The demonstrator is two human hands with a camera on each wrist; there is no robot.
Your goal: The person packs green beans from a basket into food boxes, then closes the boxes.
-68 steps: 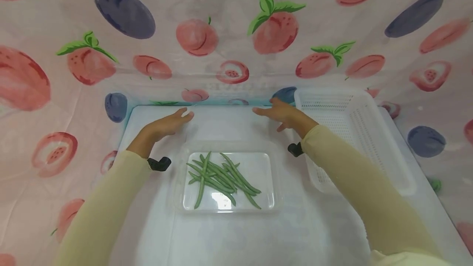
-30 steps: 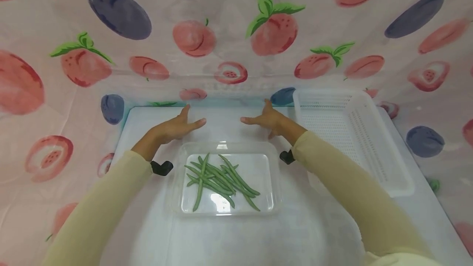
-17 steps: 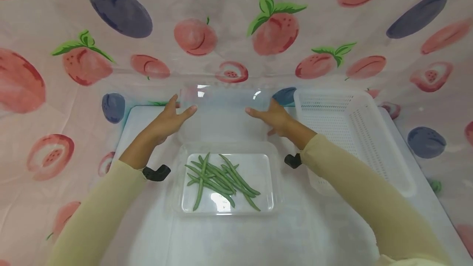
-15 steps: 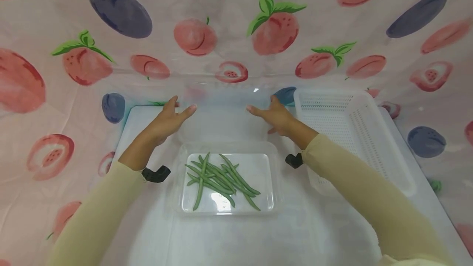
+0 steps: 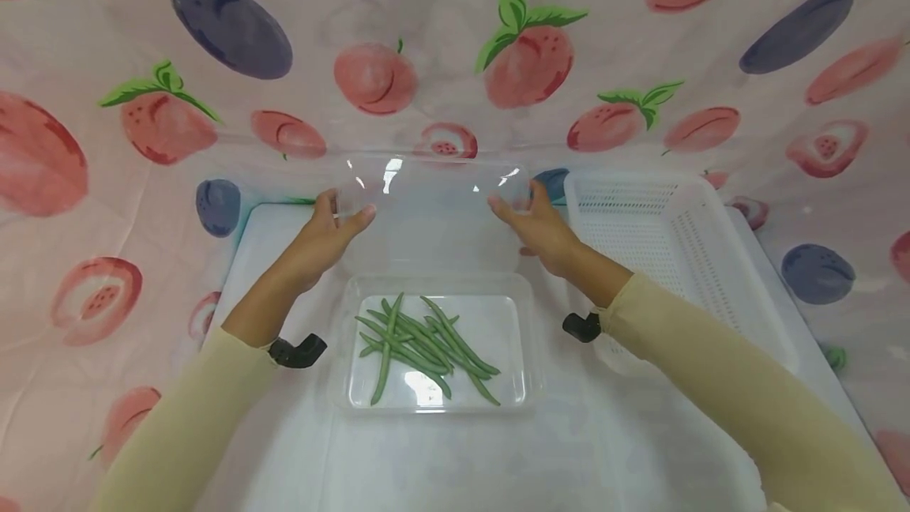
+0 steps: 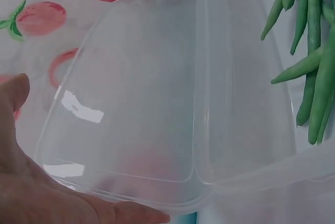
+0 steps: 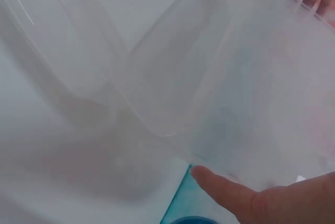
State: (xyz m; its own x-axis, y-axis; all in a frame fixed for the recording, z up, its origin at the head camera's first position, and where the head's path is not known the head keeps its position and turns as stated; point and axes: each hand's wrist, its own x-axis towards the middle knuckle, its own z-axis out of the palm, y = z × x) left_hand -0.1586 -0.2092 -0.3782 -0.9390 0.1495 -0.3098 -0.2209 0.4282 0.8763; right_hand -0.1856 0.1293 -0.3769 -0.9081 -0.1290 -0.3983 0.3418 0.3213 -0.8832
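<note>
A clear plastic lid (image 5: 435, 220) stands tilted up behind the matching clear food container (image 5: 533, 346), its lower edge close to the container's back rim. My left hand (image 5: 318, 242) grips the lid's left side edge, thumb in front and fingers behind. On the opposite edge my right hand (image 5: 546, 232) holds it the same way. Inside the container lies a loose pile of green beans (image 5: 388, 348). The left wrist view shows the lid (image 6: 136, 82) from close by, with green beans (image 6: 313, 35) at right. In the right wrist view, a finger of the right hand (image 7: 272, 200) runs along the lid's edge.
A white perforated plastic basket (image 5: 629, 239) stands at the right of the white table (image 5: 455, 464), beside my right forearm. A fruit-print cloth (image 5: 441, 38) rises right behind the table's back edge and hangs at both sides.
The lid, earlier low and hardly visible at the back of the table, has been taken by both hands and tilted up. The container and green beans stay in place.
</note>
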